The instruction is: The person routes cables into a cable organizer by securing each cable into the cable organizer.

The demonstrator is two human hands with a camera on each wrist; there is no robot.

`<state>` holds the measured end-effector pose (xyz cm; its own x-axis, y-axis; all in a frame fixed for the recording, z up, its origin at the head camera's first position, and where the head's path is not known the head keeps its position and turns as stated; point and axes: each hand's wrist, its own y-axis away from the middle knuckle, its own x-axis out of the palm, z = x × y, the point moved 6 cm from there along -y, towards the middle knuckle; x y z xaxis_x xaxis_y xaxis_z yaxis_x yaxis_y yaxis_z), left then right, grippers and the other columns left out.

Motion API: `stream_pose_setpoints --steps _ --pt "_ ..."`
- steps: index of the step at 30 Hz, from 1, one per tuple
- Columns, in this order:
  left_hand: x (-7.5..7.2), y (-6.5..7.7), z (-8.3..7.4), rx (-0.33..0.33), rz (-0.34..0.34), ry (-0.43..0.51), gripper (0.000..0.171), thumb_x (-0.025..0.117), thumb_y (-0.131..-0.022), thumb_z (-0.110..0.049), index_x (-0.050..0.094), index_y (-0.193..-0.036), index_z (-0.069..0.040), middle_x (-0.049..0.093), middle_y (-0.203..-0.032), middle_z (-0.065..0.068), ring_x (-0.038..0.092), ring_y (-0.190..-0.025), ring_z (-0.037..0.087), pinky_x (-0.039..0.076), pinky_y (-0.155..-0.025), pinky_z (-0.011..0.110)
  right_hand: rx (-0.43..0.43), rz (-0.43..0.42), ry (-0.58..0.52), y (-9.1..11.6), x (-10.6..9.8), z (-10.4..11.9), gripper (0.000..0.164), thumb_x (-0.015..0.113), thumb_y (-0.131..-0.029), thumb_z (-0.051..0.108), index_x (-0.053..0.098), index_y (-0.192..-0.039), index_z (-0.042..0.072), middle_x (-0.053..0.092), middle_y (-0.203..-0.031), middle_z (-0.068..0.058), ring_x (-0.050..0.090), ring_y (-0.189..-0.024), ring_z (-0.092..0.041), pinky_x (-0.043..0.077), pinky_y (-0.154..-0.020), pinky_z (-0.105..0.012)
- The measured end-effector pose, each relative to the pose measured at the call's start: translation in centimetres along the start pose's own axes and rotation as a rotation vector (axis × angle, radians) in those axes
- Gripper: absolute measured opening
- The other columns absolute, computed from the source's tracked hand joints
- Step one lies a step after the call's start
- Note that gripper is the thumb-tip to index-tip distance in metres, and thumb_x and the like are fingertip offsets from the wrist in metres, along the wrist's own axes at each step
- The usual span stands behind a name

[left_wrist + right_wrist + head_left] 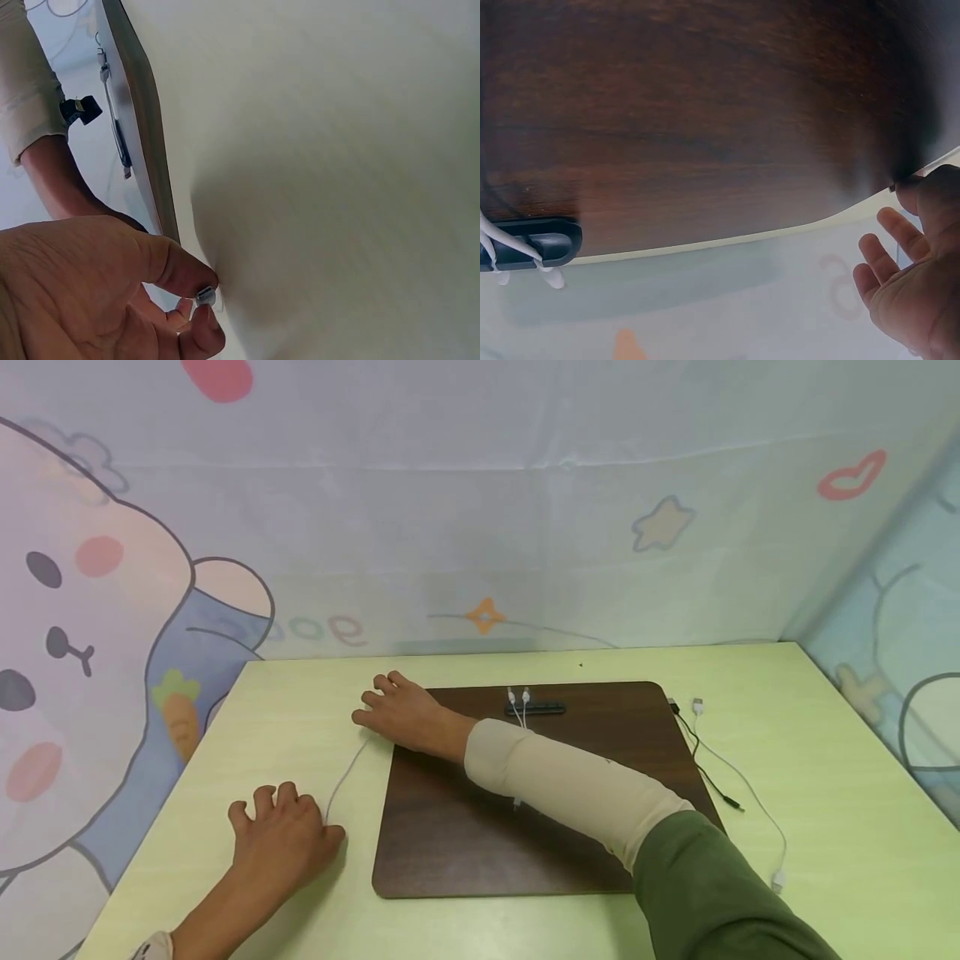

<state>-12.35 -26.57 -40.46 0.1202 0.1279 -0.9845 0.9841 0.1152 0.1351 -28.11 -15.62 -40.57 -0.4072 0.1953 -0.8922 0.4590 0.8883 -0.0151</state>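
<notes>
A thin white USB cable (pixel 347 772) runs over the table between the two hands, left of a dark brown wooden board (pixel 442 852). At its near end my left hand (pixel 281 843) pinches a small metal-tipped plug (pixel 205 295) between thumb and forefinger, just above the table. My right hand (pixel 408 714) reaches across the board to its far left corner. There its thumb and forefinger pinch the cable's other end, of which only a tiny dark tip (pixel 892 188) shows; the other fingers are spread apart.
A black cable holder (pixel 547 708) sits near the board's far edge, with two white plugs (pixel 526 696) in it. Right of the board lie a short black cable (pixel 712 779) and a longer white cable (pixel 759 800) on the pale table (pixel 840 760). A printed cloth (pixel 465 527) hangs behind.
</notes>
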Motion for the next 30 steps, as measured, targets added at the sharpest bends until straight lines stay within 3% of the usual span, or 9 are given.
stream_pose_setpoints --steps 8,16,27,30 --pt "0.0 0.1 -0.4 0.027 -0.004 -0.013 0.027 0.063 -0.098 -0.024 0.062 -0.076 -0.009 0.055 -0.098 0.019 0.046 -0.134 0.063 0.026 -0.107 0.083 -0.007 0.013 0.055 0.3 0.2 0.1 0.04 0.06 -0.118 0.018 0.057 -0.154 0.036 0.071 -0.142 0.009 0.058 -0.139 -0.022 0.044 -0.126 -0.04" --pt "0.0 0.6 -0.8 0.049 -0.043 -0.014 0.023 0.066 -0.098 -0.023 0.067 -0.081 -0.008 0.059 -0.101 0.019 0.046 -0.138 0.062 0.027 -0.108 0.083 -0.018 0.002 0.077 0.5 0.3 0.2 0.037 0.06 -0.118 0.02 0.063 -0.149 0.04 0.074 -0.137 0.011 0.059 -0.131 -0.018 0.045 -0.117 -0.035" --pt "0.0 0.8 -1.2 0.06 -0.025 -0.012 0.024 0.066 -0.098 -0.022 0.062 -0.079 -0.009 0.06 -0.1 0.016 0.046 -0.141 0.063 0.028 -0.109 0.082 -0.036 -0.031 0.089 0.8 0.5 0.3 0.035 0.056 -0.12 0.016 0.06 -0.148 0.036 0.073 -0.131 0.011 0.062 -0.124 -0.017 0.047 -0.111 -0.034" --pt "0.0 0.9 -1.2 0.064 -0.027 -0.014 0.023 0.066 -0.099 -0.022 0.063 -0.08 -0.009 0.059 -0.099 0.016 0.046 -0.141 0.063 0.027 -0.109 0.082 -0.031 -0.034 0.08 1.0 0.5 0.2 0.036 0.055 -0.12 0.015 0.058 -0.15 0.034 0.073 -0.132 0.009 0.063 -0.123 -0.019 0.048 -0.115 -0.036"
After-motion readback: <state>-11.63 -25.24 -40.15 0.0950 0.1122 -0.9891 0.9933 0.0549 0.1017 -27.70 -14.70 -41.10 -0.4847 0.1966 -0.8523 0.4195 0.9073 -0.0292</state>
